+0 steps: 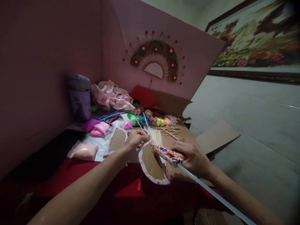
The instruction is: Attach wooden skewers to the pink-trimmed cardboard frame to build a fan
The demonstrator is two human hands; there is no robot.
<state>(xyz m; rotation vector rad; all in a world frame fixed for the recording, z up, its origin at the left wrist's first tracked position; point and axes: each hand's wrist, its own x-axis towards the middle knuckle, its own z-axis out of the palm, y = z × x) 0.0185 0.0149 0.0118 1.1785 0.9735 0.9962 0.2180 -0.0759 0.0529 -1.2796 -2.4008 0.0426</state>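
Observation:
My left hand [136, 138] is closed in a pinch on thin wooden skewers [145, 126] that stick up and back from it. My right hand [191, 156] grips a colourful patterned glue gun [169, 154], with a long clear glue stick [211, 192] running back along my forearm. The gun's nozzle points at the base of the skewers. Below both hands lies a semicircular cardboard piece [152, 165] edged with pink-white trim. A second cardboard piece [117, 139] lies to the left of it.
More loose skewers [170, 130] lie on brown cardboard [215, 134]. Bags of coloured clay [98, 127], a pink packet [84, 151], a purple cup [79, 97], and crumpled pink cloth [109, 95] crowd the back. A finished fan decoration [156, 59] hangs on the pink board. Red cloth [131, 190] covers the table.

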